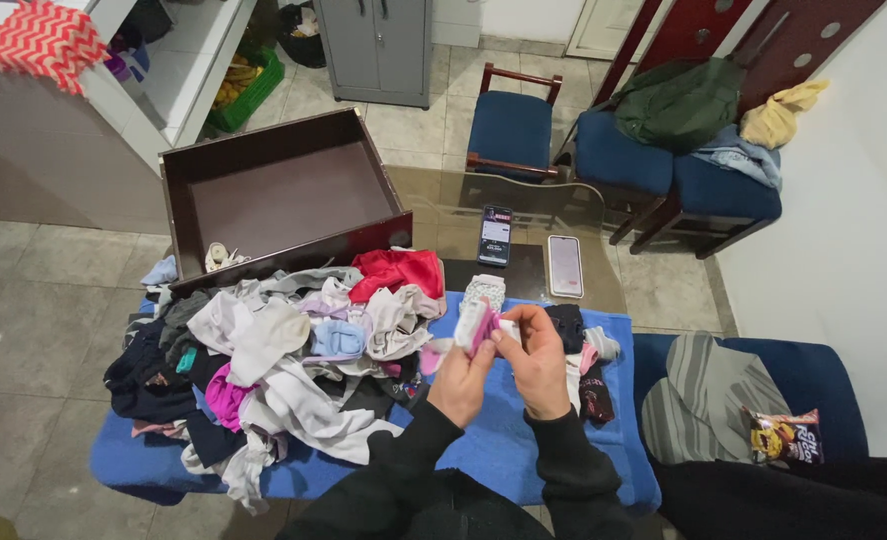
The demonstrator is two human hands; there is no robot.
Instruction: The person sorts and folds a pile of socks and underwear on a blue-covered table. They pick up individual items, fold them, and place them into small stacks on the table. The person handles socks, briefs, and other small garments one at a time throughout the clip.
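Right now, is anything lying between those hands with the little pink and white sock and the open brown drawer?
Yes. Both hands, the left hand and right hand, hold the pink and white sock over the blue cloth. Between it and the drawer lies the clothes pile, with a red garment against the drawer's front edge.

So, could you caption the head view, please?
Both hands, left hand and right hand, hold a pink-and-white sock above a clothes pile.

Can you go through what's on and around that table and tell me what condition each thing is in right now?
Wooden drawer: pulled out, on the table, nearly empty.
Pink and white sock: held in both hands.
Left hand: fingers closed on the sock.
Right hand: pinching the sock.
Clothes pile: jumbled, unsorted.
Left phone: screen lit.
Right phone: screen pale, flat.
Snack bag: lying on chair.
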